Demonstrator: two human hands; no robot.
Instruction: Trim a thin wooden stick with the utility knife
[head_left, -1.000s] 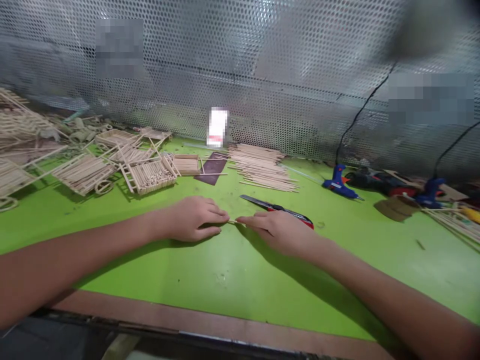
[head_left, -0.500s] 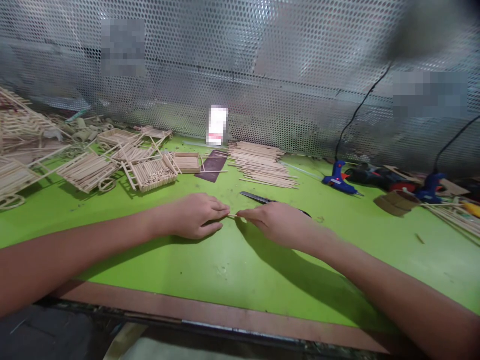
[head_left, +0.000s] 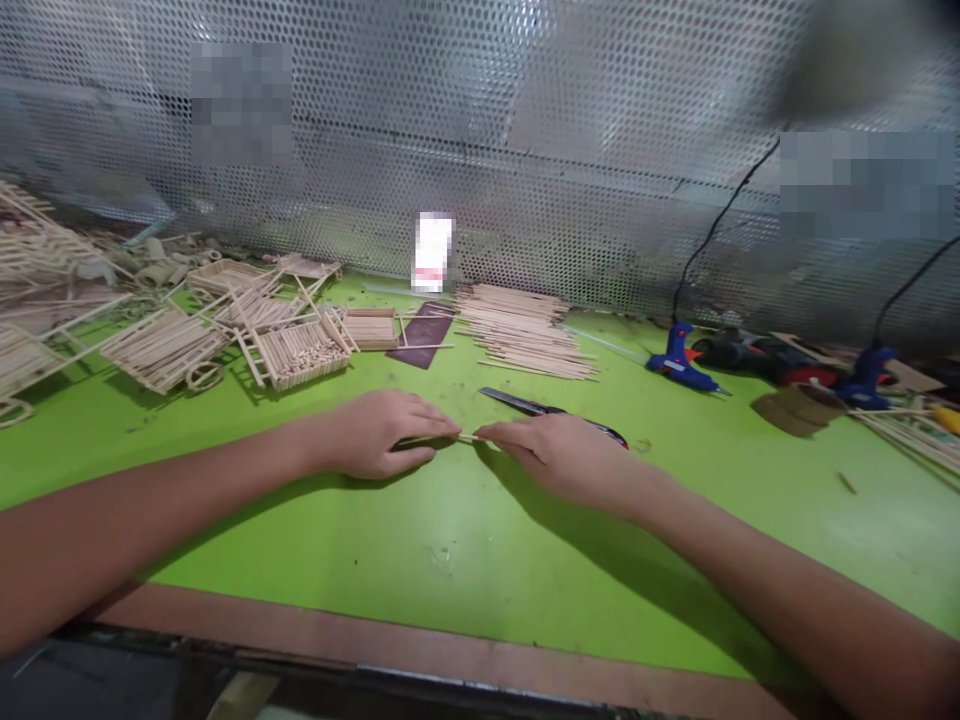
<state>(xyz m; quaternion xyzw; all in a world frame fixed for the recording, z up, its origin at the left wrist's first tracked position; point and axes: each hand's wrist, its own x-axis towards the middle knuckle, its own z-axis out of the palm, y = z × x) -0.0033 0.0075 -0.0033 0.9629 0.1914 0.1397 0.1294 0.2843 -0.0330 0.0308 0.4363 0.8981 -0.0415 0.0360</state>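
A thin pale wooden stick (head_left: 466, 437) lies level between my two hands, just above the green tabletop (head_left: 465, 530). My left hand (head_left: 379, 435) pinches its left part between fingers and thumb, and my right hand (head_left: 555, 460) holds its right end in the fingertips. Behind my right hand and partly hidden by it lies a utility knife (head_left: 541, 408) with a black and red handle and its blade pointing left.
Wooden stick carts and trays (head_left: 296, 352) stand at left, with a loose stick pile (head_left: 521, 330) beside a dark sheet (head_left: 424, 335). Blue glue guns (head_left: 682, 362) lie at right. Perforated metal mesh (head_left: 480, 130) rises behind the table.
Both hands keep the same hold on the stick. The view has shifted slightly, and the knife shows a little more past my right hand than half a second ago.
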